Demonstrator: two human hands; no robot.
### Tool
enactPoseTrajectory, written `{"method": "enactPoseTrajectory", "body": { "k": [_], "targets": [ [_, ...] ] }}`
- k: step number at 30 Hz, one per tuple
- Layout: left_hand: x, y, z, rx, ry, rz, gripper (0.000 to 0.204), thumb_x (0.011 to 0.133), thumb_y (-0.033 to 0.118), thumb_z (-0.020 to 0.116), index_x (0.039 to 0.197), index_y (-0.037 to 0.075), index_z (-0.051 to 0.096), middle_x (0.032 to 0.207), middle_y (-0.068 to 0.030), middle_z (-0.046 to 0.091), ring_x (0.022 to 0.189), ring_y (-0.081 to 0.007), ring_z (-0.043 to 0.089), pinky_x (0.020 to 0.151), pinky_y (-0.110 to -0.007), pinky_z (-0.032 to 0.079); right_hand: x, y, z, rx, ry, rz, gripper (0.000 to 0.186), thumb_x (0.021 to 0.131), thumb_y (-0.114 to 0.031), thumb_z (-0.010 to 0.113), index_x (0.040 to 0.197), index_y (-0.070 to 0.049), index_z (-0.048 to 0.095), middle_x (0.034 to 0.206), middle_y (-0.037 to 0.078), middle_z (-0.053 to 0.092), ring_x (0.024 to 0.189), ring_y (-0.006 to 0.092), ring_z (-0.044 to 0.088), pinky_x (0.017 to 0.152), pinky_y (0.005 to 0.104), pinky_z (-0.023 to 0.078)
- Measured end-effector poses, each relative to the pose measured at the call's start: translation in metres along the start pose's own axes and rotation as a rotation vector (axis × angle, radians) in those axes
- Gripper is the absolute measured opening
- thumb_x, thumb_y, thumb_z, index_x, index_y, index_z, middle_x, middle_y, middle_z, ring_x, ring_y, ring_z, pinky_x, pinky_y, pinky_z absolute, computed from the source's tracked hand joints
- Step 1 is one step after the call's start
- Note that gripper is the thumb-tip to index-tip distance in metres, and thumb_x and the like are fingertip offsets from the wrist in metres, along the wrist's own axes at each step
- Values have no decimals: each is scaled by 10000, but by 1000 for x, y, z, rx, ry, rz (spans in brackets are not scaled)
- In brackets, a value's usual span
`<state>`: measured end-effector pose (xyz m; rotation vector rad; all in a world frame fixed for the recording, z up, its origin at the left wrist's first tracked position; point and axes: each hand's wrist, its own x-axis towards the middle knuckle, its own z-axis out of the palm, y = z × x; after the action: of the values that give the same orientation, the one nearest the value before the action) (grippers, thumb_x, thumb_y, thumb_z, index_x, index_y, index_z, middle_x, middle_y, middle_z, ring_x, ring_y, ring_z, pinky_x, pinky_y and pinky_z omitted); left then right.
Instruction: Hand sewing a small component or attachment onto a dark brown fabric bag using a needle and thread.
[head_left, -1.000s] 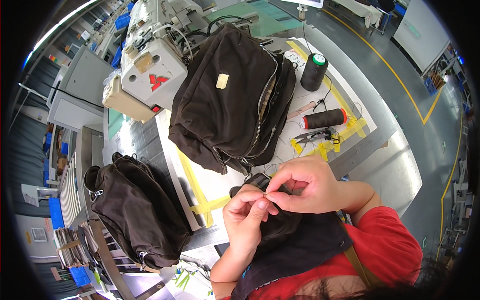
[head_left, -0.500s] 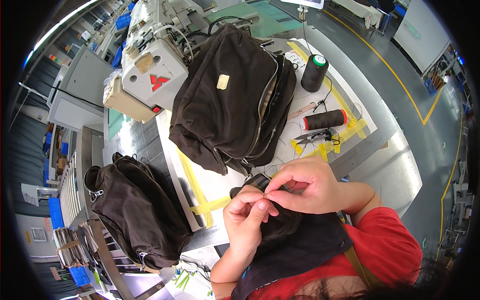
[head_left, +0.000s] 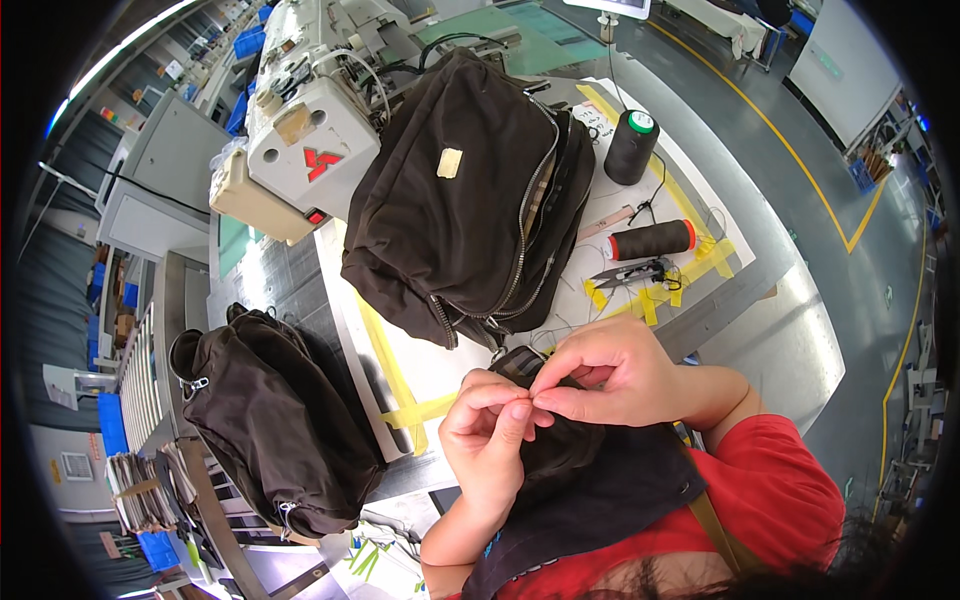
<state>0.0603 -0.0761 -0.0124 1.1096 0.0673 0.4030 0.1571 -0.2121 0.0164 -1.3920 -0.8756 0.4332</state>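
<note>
Holding left hand (head_left: 485, 440) and right hand (head_left: 615, 378) tip to tip, same as 1 s ago. Closed thumb-to-finger on both; contents btwn tips too small to tell. Shifted v. little vs. prev frames: left hand a touch further left in view, right hand approx. same spot. Posed just above dark cloth (head_left: 560, 450) w/ checked lining (head_left: 515, 364), over near edge of table (head_left: 790, 340); can't tell if separate or part of a bag.

Also a hair further right in view than before: big brown bag (head_left: 440, 220) w/ pale patch (head_left: 450, 163), plus sewing machine (head_left: 310, 140) behind left. Unmoved on table, right of big bag: upright black thread cone (head_left: 630, 150) w/ green top; nearer, black spool (head_left: 652, 240) w/ red ends, lying on side; scissors (head_left: 618, 273) just below, near yellow tape (head_left: 649, 313). Left of hands, well apart: small brown bag (head_left: 280, 430), same pos. as earlier. Wearing red shirt (head_left: 770, 490) + dark apron (head_left: 610, 490).
</note>
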Motion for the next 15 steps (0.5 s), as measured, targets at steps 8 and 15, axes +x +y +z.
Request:
{"method": "enactPoseTrajectory", "body": {
  "k": [8,15],
  "targets": [
    [-1,2,2,83,16,34,72,842,54,601,879,12,556,827,-66,523,640,-122,557,510,-193,427,0,-2,3,112,-23,67,96,754,-18,692,838,11,654,727,85,651,623,70,593,509,190,441],
    [-1,0,1,-5,55,-32,75,831,56,615,888,17,586,805,-69,546,605,-137,582,481,-186,401,-2,-2,-3,-130,46,-47,104,740,-20,701,835,-11,658,728,64,658,561,60,568,472,186,412]
  ]
}}
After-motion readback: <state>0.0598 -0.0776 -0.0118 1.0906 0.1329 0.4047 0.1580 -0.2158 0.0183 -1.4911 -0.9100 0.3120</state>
